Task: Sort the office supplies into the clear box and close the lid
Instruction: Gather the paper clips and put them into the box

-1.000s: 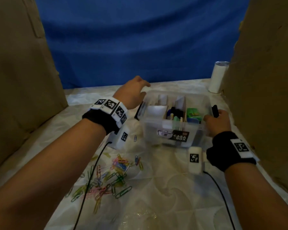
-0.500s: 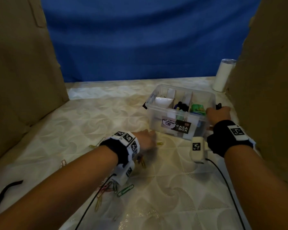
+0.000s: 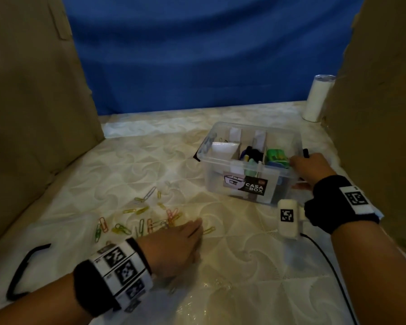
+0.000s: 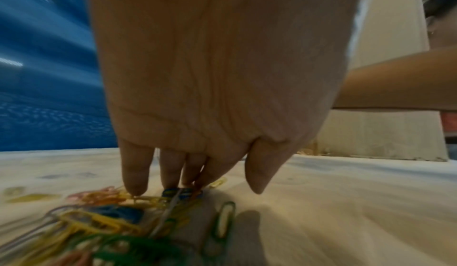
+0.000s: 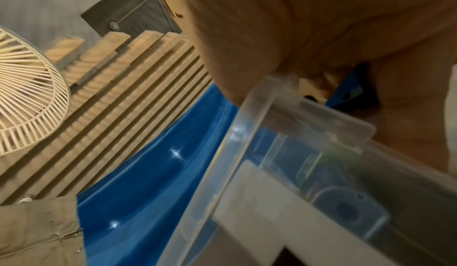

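Many paper clips [image 3: 148, 219] are spread on the table [image 3: 244, 266], in front of the open box [image 3: 251, 170]. The left hand [image 3: 174, 245] is laid on them with fingers [image 4: 134, 174] straight, tips touching clips, nothing held; only the left wrist view shows this. The box's right edge is gripped by the right hand [image 3: 311, 166]. A fan [image 5: 27, 102] is seen only in the right wrist view.

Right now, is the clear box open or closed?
Open: the clear box has no lid on it, and its dividers and contents show from above.
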